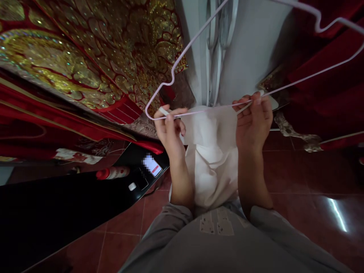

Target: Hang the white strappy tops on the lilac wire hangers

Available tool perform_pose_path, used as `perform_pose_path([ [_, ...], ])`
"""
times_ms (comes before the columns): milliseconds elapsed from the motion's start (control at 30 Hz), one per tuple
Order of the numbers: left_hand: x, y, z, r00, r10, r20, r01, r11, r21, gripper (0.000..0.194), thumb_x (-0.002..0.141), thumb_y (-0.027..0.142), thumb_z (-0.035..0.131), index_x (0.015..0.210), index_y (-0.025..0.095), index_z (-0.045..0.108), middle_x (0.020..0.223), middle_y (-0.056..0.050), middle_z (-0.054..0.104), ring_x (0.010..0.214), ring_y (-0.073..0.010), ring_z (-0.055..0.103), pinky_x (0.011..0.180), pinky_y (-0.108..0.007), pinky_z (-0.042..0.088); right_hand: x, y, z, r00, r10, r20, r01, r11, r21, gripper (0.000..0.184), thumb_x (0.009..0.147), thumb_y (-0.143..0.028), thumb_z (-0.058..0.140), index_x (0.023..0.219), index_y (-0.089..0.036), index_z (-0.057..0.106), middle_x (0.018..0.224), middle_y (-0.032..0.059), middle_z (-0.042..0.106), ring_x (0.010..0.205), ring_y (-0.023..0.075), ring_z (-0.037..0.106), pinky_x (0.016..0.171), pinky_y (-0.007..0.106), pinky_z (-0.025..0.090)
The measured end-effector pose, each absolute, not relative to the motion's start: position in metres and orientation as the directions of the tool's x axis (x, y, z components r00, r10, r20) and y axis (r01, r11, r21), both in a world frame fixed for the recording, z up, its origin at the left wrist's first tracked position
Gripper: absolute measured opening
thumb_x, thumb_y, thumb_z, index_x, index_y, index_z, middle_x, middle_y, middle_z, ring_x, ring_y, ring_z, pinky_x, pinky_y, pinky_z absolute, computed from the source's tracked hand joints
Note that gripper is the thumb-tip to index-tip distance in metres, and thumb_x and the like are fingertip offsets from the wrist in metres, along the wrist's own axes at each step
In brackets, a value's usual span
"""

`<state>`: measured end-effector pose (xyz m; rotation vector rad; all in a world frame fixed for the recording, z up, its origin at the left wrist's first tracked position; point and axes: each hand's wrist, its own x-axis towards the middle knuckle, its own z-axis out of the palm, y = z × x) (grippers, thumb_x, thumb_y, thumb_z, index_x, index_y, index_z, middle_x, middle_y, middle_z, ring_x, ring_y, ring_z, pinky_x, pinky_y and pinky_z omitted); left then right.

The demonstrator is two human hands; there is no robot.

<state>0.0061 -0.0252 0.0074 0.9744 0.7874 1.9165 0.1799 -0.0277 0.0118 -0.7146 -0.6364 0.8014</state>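
A thin pink clothes hanger (191, 42) hangs in front of me, with its lower bar sloping across the middle of the head view. My left hand (171, 131) pinches that bar near its left corner, and a small white piece sticks out by the fingers. Farther right along the bar, my right hand (255, 121) is closed on it, with a narrow white strip at the fingertips. White, partly sheer cloth (212, 151) drapes down between my forearms. Whether either hand also grips this cloth, I cannot tell.
Red garments with gold sequins (113, 49) hang at the left; dark red ones (321, 76) hang at the right. White hangers (214, 49) hang behind. On a black table (71, 204) are a lit phone (153, 167), a red-capped bottle (113, 173) and a small white case (132, 186).
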Motion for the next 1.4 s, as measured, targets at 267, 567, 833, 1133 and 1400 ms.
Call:
perform_pose_path([
  [267, -0.041, -0.012, -0.017, -0.642, 0.634, 0.43, -0.132, -0.644, 0.753, 0.022, 0.098, 0.015, 0.065, 0.107, 0.024, 0.082, 0.116, -0.001, 0.082, 0.076, -0.0108, 0.065, 0.056, -0.024, 0.042, 0.183, -0.019, 0.005, 0.546, 0.794, 0.265, -0.352, 0.505, -0.788, 0.021, 0.092, -0.048, 0.075, 0.086, -0.03, 0.067, 0.081, -0.0046, 0.072, 0.074, 0.0114, 0.071, 0.075, 0.029, 0.064],
  [567, -0.047, 0.009, -0.009, -0.382, 0.522, 0.762, 0.14, -0.783, 0.606, 0.035, 0.094, 0.038, 0.089, 0.124, 0.024, 0.079, 0.13, -0.004, 0.076, 0.141, -0.0264, 0.063, 0.122, -0.047, 0.05, 0.179, -0.019, -0.003, 0.537, 0.793, 0.289, -0.339, 0.516, -0.787, 0.025, 0.092, -0.051, 0.075, 0.087, -0.028, 0.065, 0.084, -0.0029, 0.068, 0.079, 0.0125, 0.068, 0.075, 0.03, 0.064],
  [833, -0.054, 0.011, 0.03, -0.21, 0.664, 0.718, 0.167, -0.699, 0.695, 0.035, 0.086, 0.039, 0.096, 0.114, 0.024, 0.08, 0.112, -0.004, 0.075, 0.113, -0.0269, 0.071, 0.104, -0.044, 0.059, 0.177, -0.019, -0.008, 0.519, 0.812, 0.266, -0.339, 0.481, -0.809, 0.027, 0.091, -0.054, 0.074, 0.087, -0.029, 0.065, 0.087, -0.0014, 0.067, 0.077, 0.014, 0.066, 0.073, 0.031, 0.062],
  [1133, -0.053, 0.012, 0.077, -0.018, 0.801, 0.599, 0.105, -0.594, 0.798, 0.036, 0.086, 0.02, 0.097, 0.075, 0.017, 0.062, 0.1, -0.003, 0.071, 0.107, -0.0188, 0.066, 0.101, -0.032, 0.056, 0.178, -0.018, -0.009, 0.519, 0.81, 0.273, -0.335, 0.486, -0.807, 0.025, 0.095, -0.053, 0.071, 0.09, -0.029, 0.063, 0.088, 0.0004, 0.064, 0.083, 0.016, 0.066, 0.076, 0.033, 0.061],
  [1400, -0.028, 0.009, 0.011, -0.37, 0.858, 0.357, -0.362, -0.487, 0.795, 0.038, 0.095, 0.049, 0.086, 0.114, 0.026, 0.063, 0.108, -0.002, 0.075, 0.091, -0.0153, 0.073, 0.079, -0.028, 0.06, 0.18, -0.018, -0.005, 0.518, 0.817, 0.252, -0.338, 0.467, -0.817, 0.026, 0.092, -0.051, 0.073, 0.087, -0.028, 0.064, 0.087, -0.0015, 0.066, 0.078, 0.0123, 0.064, 0.073, 0.029, 0.06],
])
